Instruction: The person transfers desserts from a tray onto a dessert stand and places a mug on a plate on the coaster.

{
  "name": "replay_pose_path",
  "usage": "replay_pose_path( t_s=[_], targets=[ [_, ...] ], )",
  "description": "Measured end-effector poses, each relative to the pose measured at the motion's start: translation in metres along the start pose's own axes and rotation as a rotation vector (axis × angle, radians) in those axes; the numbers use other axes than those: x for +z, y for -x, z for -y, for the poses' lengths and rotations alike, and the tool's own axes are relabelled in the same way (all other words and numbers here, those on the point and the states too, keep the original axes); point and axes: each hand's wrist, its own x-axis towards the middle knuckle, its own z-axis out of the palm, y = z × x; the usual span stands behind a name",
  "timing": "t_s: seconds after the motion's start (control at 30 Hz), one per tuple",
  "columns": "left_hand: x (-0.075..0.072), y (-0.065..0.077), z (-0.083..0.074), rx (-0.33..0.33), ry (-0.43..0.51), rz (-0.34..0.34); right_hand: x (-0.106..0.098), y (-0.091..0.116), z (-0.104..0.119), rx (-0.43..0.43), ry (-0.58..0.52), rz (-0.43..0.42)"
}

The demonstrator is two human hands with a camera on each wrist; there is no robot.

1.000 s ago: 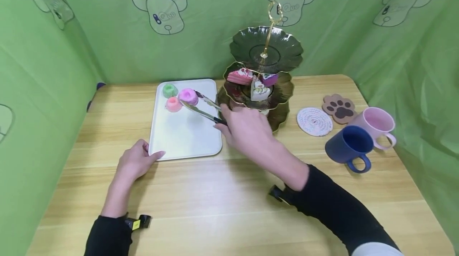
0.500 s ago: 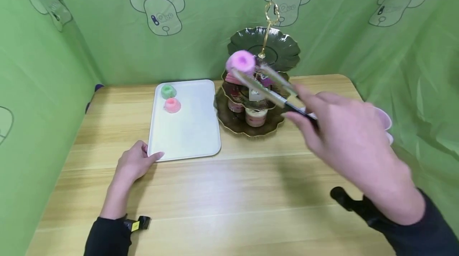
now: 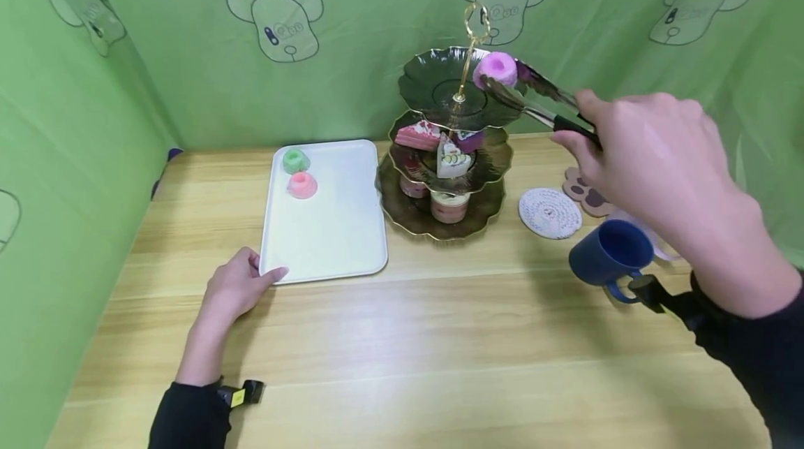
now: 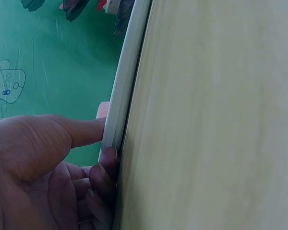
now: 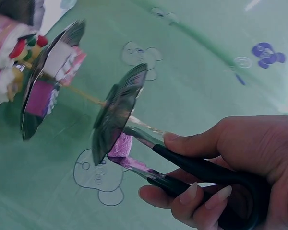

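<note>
My right hand [image 3: 659,156] grips black-handled tongs [image 3: 553,117], and their tips pinch a purple ring-shaped cake [image 3: 496,69] at the right side of the top tier [image 3: 433,86] of a three-tier stand. In the right wrist view the purple cake [image 5: 121,145] sits right at that tier's surface, between the tong tips. My left hand [image 3: 235,285] holds the near left corner of a white tray [image 3: 333,232], thumb over the rim and fingers beneath, as the left wrist view shows. Green [image 3: 295,160] and pink [image 3: 302,185] ring-shaped cakes lie at the tray's far left.
Cake slices, one of them white [image 3: 453,159], fill part of the middle tier; cups of layered dessert [image 3: 449,207] stand on the bottom one. To the right are a round woven coaster [image 3: 550,213], a paw-shaped coaster [image 3: 587,192], a blue mug [image 3: 597,253] and a partly hidden pink mug.
The tongs have lifted the purple cake off the tray and carried it right and up to the stand's top tier. My left hand has stayed at the tray corner.
</note>
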Motion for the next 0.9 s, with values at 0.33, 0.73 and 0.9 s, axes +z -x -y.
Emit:
replay_pose_path(
  t_s=[0.33, 0.73, 0.9],
  targets=[
    [0.002, -0.001, -0.002, 0.014, -0.001, -0.006, 0.000, -0.037, -0.003, 0.053, 0.034, 0.220],
    [0.001, 0.001, 0.001, -0.003, 0.005, -0.007, -0.012, -0.020, -0.006, 0.153, 0.012, 0.281],
    [0.001, 0.002, 0.002, -0.001, 0.002, -0.013, -0.021, 0.012, 0.001, 0.102, -0.024, 0.094]
  ],
)
